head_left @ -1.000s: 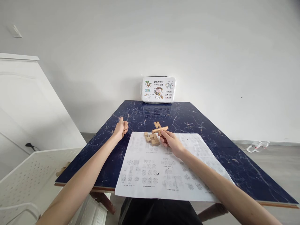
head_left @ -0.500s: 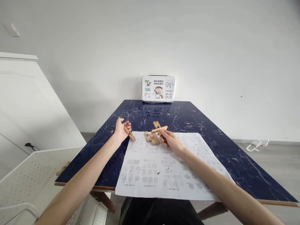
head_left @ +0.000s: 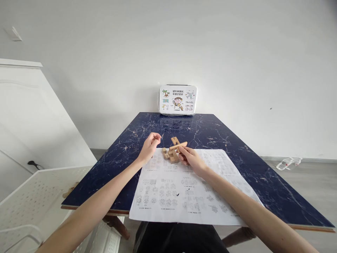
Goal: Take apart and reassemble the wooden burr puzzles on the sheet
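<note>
My right hand (head_left: 190, 157) grips a notched wooden puzzle stick (head_left: 178, 146) between thumb and fingers, holding it slanted above the sheet. Behind that stick another wooden piece (head_left: 174, 140) with a dark mark shows partly. Close to my right fingers, several short wooden puzzle blocks (head_left: 173, 157) sit in a small cluster at the far edge of the printed paper sheet (head_left: 168, 186). To the left of the cluster, my left hand (head_left: 150, 146) is raised with its fingers curled closed. Whatever it may hold is hidden by the hand.
The sheet, printed with assembly drawings, covers the front of the dark blue marbled table (head_left: 126, 147). A white cartoon-printed case (head_left: 178, 100) stands against the wall at the back. A white perforated rack (head_left: 47, 186) adjoins the table's left side. Clear plastic bottles (head_left: 288, 163) lie on the floor at right.
My left hand has moved right, toward the blocks, and turned over with its fingers curled. The wooden stick seen in it earlier is out of sight. My right hand stays nearly still.
</note>
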A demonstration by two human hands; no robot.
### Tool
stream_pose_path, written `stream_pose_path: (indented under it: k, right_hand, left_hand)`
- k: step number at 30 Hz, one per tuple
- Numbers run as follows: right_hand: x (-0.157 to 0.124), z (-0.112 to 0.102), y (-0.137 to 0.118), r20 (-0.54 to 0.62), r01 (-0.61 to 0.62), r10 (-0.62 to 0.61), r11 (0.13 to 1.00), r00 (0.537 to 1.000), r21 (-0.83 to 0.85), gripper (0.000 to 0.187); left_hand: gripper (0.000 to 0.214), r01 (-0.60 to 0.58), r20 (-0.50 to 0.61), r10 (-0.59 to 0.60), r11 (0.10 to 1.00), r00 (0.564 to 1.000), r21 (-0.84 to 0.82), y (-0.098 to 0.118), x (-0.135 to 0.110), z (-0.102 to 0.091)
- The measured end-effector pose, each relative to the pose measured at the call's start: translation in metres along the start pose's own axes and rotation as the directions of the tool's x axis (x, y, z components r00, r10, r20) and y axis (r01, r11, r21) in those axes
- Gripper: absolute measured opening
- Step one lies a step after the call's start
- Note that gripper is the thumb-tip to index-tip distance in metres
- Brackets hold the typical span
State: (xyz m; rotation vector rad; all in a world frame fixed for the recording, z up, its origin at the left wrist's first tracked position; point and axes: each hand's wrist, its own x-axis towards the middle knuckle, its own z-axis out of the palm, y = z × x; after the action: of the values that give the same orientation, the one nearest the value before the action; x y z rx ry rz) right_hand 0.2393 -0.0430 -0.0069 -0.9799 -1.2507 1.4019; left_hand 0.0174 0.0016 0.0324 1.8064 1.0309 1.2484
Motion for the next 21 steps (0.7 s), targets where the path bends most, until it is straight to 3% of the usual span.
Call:
stream_pose_path:
  k: [4,8,10,15,21]
  right_hand:
    - [-0.001,0.001,-0.002,0.015,0.001,-0.002,1.000,1.000,0.016,0.052]
    - [-0.001,0.002,-0.003,-0.010,-0.007,0.007,1.000,1.000,0.002,0.053]
    - [-0.001,0.002,-0.003,-0.007,0.001,-0.001,1.000,1.000,0.003,0.053]
    - [0.000,0.000,-0.001,0.008,0.010,-0.010,1.000,1.000,0.014,0.052]
    - [0.000,0.000,0.000,0.005,0.000,0.000,1.000,1.000,0.019,0.050]
  left_hand:
    - [0.018,0.022,0.032,-0.025,0.996,0.999,0.088,-0.010,-0.002,0.001]
    - [0.038,0.105,0.076,-0.112,0.990,0.991,0.092,-0.027,0.005,-0.004]
    - [0.043,0.103,0.119,-0.127,0.977,0.985,0.185,-0.034,0.007,-0.006]
    - [0.038,-0.069,0.182,0.005,0.936,0.983,0.344,-0.036,0.004,-0.003]
    - [0.040,-0.046,0.086,0.027,0.971,0.996,0.234,-0.024,-0.001,0.001]
